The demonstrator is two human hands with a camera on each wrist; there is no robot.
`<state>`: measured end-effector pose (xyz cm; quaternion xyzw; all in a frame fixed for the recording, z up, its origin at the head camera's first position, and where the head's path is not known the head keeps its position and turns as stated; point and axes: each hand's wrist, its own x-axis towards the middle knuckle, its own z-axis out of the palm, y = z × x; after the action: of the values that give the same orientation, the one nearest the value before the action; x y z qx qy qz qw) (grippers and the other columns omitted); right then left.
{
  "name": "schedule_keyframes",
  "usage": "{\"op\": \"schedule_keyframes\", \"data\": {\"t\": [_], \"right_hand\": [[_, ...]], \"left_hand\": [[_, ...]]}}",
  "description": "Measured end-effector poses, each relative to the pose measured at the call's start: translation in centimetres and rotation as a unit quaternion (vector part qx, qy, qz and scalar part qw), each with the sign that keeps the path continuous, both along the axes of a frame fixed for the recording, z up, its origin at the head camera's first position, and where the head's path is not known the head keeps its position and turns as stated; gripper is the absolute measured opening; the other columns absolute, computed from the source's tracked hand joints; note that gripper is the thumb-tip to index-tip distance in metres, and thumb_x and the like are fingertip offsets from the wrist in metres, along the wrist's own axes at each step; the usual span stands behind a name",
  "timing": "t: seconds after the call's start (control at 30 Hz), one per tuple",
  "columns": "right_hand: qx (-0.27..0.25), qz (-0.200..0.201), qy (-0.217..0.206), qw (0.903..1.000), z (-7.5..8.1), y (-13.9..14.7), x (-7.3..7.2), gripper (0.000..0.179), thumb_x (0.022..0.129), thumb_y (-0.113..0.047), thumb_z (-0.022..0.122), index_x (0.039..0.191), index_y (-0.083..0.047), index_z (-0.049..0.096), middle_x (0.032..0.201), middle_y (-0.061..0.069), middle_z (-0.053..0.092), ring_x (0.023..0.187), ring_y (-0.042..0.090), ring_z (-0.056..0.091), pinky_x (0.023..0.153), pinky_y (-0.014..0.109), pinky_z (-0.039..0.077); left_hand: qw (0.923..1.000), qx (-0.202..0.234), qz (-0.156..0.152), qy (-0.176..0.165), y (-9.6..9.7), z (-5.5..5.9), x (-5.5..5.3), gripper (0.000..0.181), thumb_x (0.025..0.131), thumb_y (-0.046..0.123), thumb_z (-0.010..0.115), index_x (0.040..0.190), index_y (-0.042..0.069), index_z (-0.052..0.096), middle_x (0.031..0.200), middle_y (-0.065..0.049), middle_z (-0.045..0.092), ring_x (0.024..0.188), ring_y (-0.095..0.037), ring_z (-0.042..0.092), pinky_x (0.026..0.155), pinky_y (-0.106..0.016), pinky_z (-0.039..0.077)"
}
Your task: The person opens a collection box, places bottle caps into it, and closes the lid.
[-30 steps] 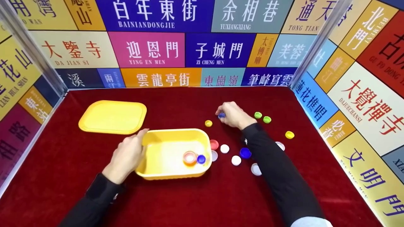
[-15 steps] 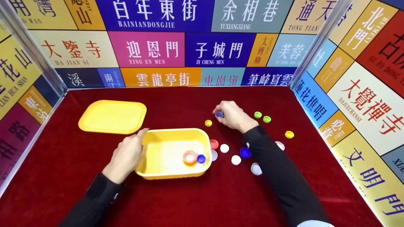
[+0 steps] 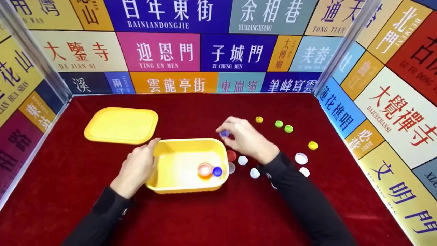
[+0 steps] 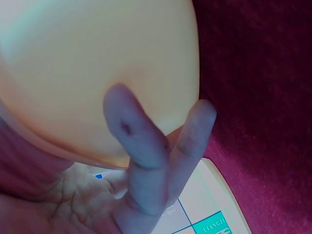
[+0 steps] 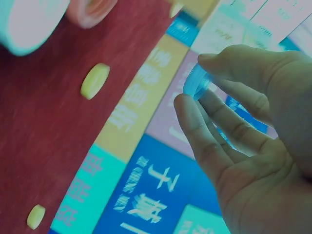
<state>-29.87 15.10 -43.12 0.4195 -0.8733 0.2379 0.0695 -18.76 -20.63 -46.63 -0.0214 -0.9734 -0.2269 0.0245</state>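
Note:
My right hand point(image 3: 247, 138) pinches a small blue bottle cap point(image 3: 224, 133) between thumb and fingertips, just above the right back corner of a yellow plastic box point(image 3: 184, 191). The right wrist view shows the ribbed blue cap point(image 5: 196, 82) held near the tips of the right hand point(image 5: 248, 117). My left hand point(image 3: 136, 167) grips the box's left end. Up close, the left hand point(image 4: 146, 161) has its fingers along the box wall point(image 4: 73, 58). Inside the box lie an orange-red ring-shaped cap point(image 3: 205, 170) and a blue cap point(image 3: 217, 171).
A yellow lid point(image 3: 121, 124) lies behind the box. Right of the box are a red cap point(image 3: 231, 156) and white caps point(image 3: 242, 160), some partly under my sleeve. Green caps point(image 3: 279, 124) and yellow caps point(image 3: 313, 145) lie farther right. Printed panels point(image 3: 160, 51) wall in the red cloth.
My right hand, pinching the blue cap, has moved left and nearer to the box. A yellow cap and a white cap show on the right where the arm hid them. The left hand stays put.

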Motion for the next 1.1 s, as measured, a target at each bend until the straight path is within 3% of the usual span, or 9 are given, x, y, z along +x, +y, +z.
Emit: {"op": "schedule_keyframes", "data": {"t": [0.27, 0.53, 0.77, 1.1], "right_hand": [[0.012, 0.055, 0.004, 0.9984, -0.5, -1.0, 3.5, 0.024, 0.104, -0.007, 0.086, 0.127, -0.003, 0.085, 0.122, 0.012, 0.08, 0.111, 0.028, 0.076, 0.102, 0.041, 0.068], [0.046, 0.09, 0.006, 0.9949, -0.6, -1.8, 5.5, 0.019, 0.103, -0.009, 0.088, 0.122, -0.005, 0.085, 0.116, 0.01, 0.078, 0.103, 0.025, 0.076, 0.094, 0.038, 0.067], [0.07, 0.109, -0.015, 0.9914, -0.6, -1.9, 6.5, 0.019, 0.1, -0.006, 0.089, 0.118, -0.006, 0.086, 0.112, 0.012, 0.078, 0.098, 0.025, 0.073, 0.091, 0.036, 0.067], [0.055, 0.123, -0.02, 0.9907, -0.5, -1.7, 6.6, 0.02, 0.1, -0.005, 0.088, 0.12, -0.004, 0.085, 0.117, 0.014, 0.079, 0.101, 0.03, 0.076, 0.093, 0.037, 0.066]], "left_hand": [[0.9999, 0.004, 0.0, 0.011, 0.0, 0.0, 0.0, 0.059, 0.112, 0.003, 0.059, 0.17, 0.01, 0.056, 0.138, -0.032, 0.077, 0.105, -0.057, 0.079, 0.069, -0.064, 0.065], [0.9999, 0.003, -0.002, 0.012, 0.0, 0.1, -0.1, 0.058, 0.113, 0.004, 0.06, 0.171, 0.009, 0.055, 0.138, -0.032, 0.077, 0.1, -0.054, 0.079, 0.065, -0.059, 0.063], [0.9999, 0.003, -0.004, 0.011, 0.1, 0.0, -0.1, 0.057, 0.114, 0.007, 0.063, 0.171, 0.008, 0.055, 0.138, -0.033, 0.077, 0.104, -0.055, 0.079, 0.067, -0.061, 0.065], [0.9998, 0.002, -0.007, 0.021, 0.0, -0.2, 0.1, 0.057, 0.113, 0.003, 0.062, 0.169, 0.009, 0.057, 0.137, -0.034, 0.077, 0.101, -0.056, 0.08, 0.066, -0.061, 0.064]]}}
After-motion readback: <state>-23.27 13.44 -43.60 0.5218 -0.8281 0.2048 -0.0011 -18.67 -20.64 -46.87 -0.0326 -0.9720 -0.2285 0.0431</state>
